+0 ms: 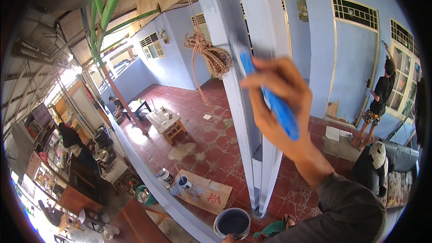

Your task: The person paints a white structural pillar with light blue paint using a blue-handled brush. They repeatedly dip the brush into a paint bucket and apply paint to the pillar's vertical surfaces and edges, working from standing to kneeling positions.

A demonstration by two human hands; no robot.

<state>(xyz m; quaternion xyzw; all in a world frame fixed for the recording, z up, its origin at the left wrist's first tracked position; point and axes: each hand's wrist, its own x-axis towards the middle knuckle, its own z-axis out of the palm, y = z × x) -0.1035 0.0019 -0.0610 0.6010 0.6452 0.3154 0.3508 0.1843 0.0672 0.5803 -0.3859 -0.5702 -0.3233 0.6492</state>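
Observation:
My right hand [283, 103] is closed around the blue handle of a paintbrush [282, 114]. The brush's bristles are smeared by motion against a tall pale-blue post [231, 94], which has a groove down its middle. At the bottom edge, a little of my left hand [230, 238] shows at the rim of a paint bucket [232, 222], gripping it. Dark bluish paint fills part of that bucket. Left of the brush, a coil of brown rope [208, 54] hangs by the post.
Paint cans [183, 182] stand on a flattened cardboard sheet [209, 193] on the red tiles. A low blue wall [162, 198] runs along the left. At right, another person [382, 90] reaches up beside a window, near a dark sofa [400, 157]. Small tables [162, 119] stand further back.

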